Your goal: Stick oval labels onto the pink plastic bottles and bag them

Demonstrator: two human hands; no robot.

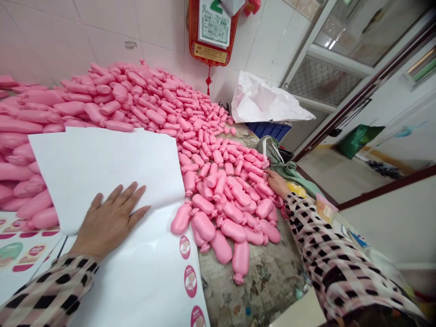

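My left hand lies flat with its fingers spread on white paper sheets. The upper sheets overlap a longer sheet with round pink printed stickers down its right edge. A big heap of pink bottle-shaped pieces, each with a narrow knobbed neck, spreads behind and right of the paper. At the heap's right edge my right hand reaches out beside the pieces, fingers stretched toward them. Its fingertips are partly hidden, and I see nothing held in it.
More printed sheets lie at the left. Behind the heap, a white plastic bag sits on a blue crate. Green cloth lies past my right hand. A red wall calendar hangs above; a doorway stands right of the worn table.
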